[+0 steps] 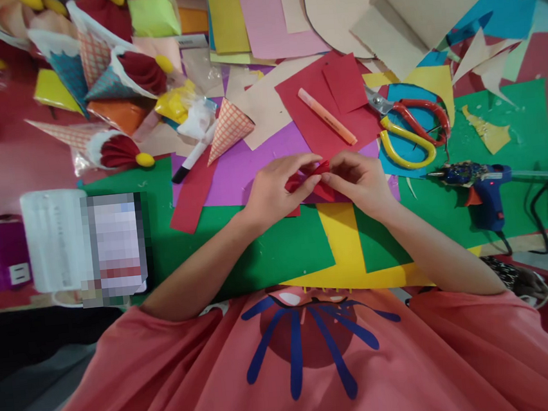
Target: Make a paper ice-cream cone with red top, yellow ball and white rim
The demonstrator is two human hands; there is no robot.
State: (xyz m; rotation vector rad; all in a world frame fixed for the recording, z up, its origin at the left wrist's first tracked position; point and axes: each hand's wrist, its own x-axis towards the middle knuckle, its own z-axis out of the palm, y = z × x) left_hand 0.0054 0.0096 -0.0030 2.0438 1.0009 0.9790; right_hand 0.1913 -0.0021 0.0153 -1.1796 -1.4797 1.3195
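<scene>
left hand [272, 189] and right hand [363, 181] pinch a small red paper piece [323, 190] at the centre of the frame

seen from above, the left hand comes in from the left, its fingers bent over and its thumb and index finger nearly together, with the red paper piece between them. the right hand comes in from the right; its thumb and index finger press on the piece's right side, and its other fingers curl loosely inward. the fingertips of both hands are close together, and much of the piece is hidden by them.

beneath the hands lies a purple sheet [273, 147], on top of green sheets [249, 253]; a yellow sheet [344, 228] shows just below the hands. a red strip [193, 197] lies left of centre. above it are a white marker [195, 156] with a black end and an orange-checked paper cone [230, 130].

above the hands, an orange highlighter [327, 116] rests at a slant on a red sheet [299, 87]. to its right are scissors [408, 144] with one red and one yellow handle. at the right of the frame, a blue glue gun [490, 191] points its nozzle left, towards the hands.

at the upper left, cones [142, 73] with dark red pleated tops, white trim and yellow ends lie in a heap. at the left, a phone [118, 246] with a blurred-out screen overlaps a white object [57, 239]. a salmon-pink shirt [194, 381] with a dark blue print fills the bottom.
</scene>
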